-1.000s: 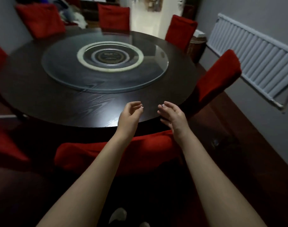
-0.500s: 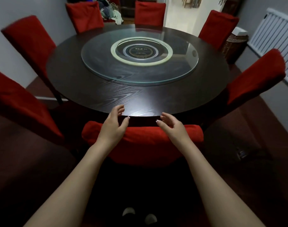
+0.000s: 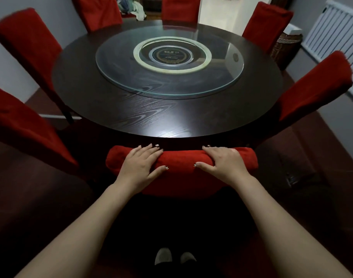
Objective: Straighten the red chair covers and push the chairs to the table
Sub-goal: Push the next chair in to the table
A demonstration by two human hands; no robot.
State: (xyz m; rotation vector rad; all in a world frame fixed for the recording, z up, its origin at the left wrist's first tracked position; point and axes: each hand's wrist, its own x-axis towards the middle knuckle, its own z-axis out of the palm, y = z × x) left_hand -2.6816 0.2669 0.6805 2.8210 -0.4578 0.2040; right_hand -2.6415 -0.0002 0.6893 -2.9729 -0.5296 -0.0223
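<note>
We are looking at a round black label (image 3: 170, 55) under the middle of the round glass turntable (image 3: 115, 65). It is carrying gold writing and a gold ring, but the letters are too small and blurred for us to read.

We are grasping the red fabric chair cover (image 3: 181, 177) with both hands, along the padded top of the chair back. Our left hand (image 3: 140, 165) is lying over the cover left of its middle, fingers reaching across the top towards the table and thumb spreading along the near face. Our right hand (image 3: 223, 164) is clasping it right of the middle, fingertips curling over the far edge and thumb pressing the near face. The cover is sitting at 6 o'clock, just beside the near rim of the round dark wooden table (image 3: 151, 121). We cannot tell whether chair and table are touching.

Six other red-covered chairs are standing around the table: at 8 o'clock (image 3: 21, 127), 10 o'clock (image 3: 25, 41), 11 o'clock (image 3: 99, 13), 12 o'clock (image 3: 180, 8), 1 o'clock (image 3: 265, 23) and 3 o'clock (image 3: 312, 87). A brown wicker basket (image 3: 285, 49) is standing between the last two, and a white ribbed radiator (image 3: 336, 37) is hanging on the grey wall beyond them. Our grey slippers (image 3: 163, 255) are showing at the bottom, on the dark floor.
</note>
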